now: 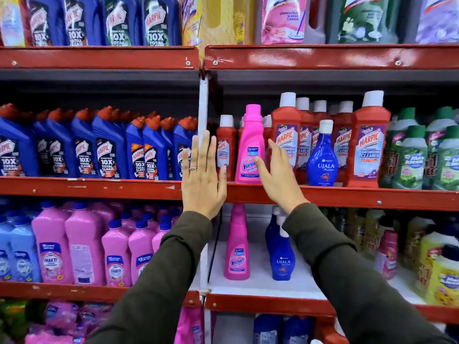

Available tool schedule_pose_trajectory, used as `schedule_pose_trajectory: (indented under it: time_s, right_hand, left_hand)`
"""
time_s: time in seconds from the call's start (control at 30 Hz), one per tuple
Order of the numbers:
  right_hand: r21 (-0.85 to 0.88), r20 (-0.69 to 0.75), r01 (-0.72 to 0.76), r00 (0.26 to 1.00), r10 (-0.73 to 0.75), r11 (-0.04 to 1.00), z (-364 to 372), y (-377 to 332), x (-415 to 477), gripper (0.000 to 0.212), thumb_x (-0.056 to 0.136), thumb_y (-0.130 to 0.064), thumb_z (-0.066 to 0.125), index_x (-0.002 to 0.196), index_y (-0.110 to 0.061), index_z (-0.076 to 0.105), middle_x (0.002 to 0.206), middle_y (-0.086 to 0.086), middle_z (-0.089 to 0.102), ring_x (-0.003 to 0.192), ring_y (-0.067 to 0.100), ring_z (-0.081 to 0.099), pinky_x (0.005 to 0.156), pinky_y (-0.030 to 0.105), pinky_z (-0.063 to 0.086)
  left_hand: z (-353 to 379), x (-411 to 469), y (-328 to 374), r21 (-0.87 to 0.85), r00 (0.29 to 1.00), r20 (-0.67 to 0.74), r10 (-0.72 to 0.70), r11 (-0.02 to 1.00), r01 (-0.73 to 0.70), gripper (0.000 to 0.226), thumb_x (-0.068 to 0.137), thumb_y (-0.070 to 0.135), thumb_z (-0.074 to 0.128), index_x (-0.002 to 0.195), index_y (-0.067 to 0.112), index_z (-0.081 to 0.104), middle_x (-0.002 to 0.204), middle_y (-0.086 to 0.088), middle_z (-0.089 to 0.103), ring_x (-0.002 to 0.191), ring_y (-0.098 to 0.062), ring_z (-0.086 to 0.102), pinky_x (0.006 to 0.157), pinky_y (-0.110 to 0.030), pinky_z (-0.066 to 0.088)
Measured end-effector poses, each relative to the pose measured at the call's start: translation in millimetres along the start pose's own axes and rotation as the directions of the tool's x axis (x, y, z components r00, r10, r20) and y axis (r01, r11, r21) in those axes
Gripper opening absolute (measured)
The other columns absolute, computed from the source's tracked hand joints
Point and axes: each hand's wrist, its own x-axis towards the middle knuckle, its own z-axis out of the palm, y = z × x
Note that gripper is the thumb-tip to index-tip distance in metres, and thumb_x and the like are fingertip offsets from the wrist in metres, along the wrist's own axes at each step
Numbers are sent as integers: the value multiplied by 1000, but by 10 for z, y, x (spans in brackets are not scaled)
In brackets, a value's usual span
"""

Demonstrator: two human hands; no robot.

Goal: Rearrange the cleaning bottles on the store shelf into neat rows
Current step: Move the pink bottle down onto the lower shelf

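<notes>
A pink Vanish bottle (pixel 250 145) stands upright at the front of the middle shelf (pixel 347 194), among red Harpic bathroom cleaner bottles (pixel 285 135). A blue Ujala bottle (pixel 322 157) stands further right in front of the red ones. My left hand (pixel 202 177) is raised flat with fingers spread, just left of the pink bottle, in front of a small red bottle (pixel 224 147). My right hand (pixel 278 175) is open at the pink bottle's right side, thumb touching its label. Neither hand grips anything.
Blue Harpic bottles (pixel 104 147) fill the middle shelf's left bay beyond a white upright (pixel 203 108). Green Max Kleen bottles (pixel 412 155) stand at far right. On the lower shelf stand another Vanish bottle (pixel 237 247), an Ujala bottle (pixel 282 254) and pink Shakti bottles (pixel 82 247).
</notes>
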Motion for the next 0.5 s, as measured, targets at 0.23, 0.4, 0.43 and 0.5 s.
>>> schedule_pose_trajectory:
  time_s: [0.23,0.4,0.43,0.5]
  right_hand:
    - [135,137,-211,972,193,968,175,30,276,44,105,-21,48,145,-3,41,143,17,56,128,25,56,96,21,41]
    - [263,191,-281,953,236,923,194,96,301,44,104,-21,52,145,-7,41,140,14,59,112,17,60,90,25,47]
    - [293,196,-295,950,245,910,201,109,313,45,104,-20,53,145,-7,41,141,14,59,113,18,61,92,28,49]
    - [345,201,-319,944,263,883,202,118,326,47,103,-19,55,145,-8,40,141,15,59,119,24,63,99,36,53]
  left_hand:
    - [239,-315,-371,28,989,143,-46,999,43,61,104,26,31,160,10,14,170,-5,10,157,-24,3,128,-42,0]
    - [423,-474,-442,-17,978,204,-32,999,36,59,105,30,21,160,8,18,169,-6,13,157,-23,3,127,-48,11]
    - [450,-484,-446,-20,979,202,-33,999,38,59,105,31,20,159,8,18,169,-7,13,157,-23,2,127,-48,10]
    - [491,-500,-457,-18,979,201,-43,999,48,59,105,31,18,160,7,17,169,-6,12,157,-23,0,127,-47,9]
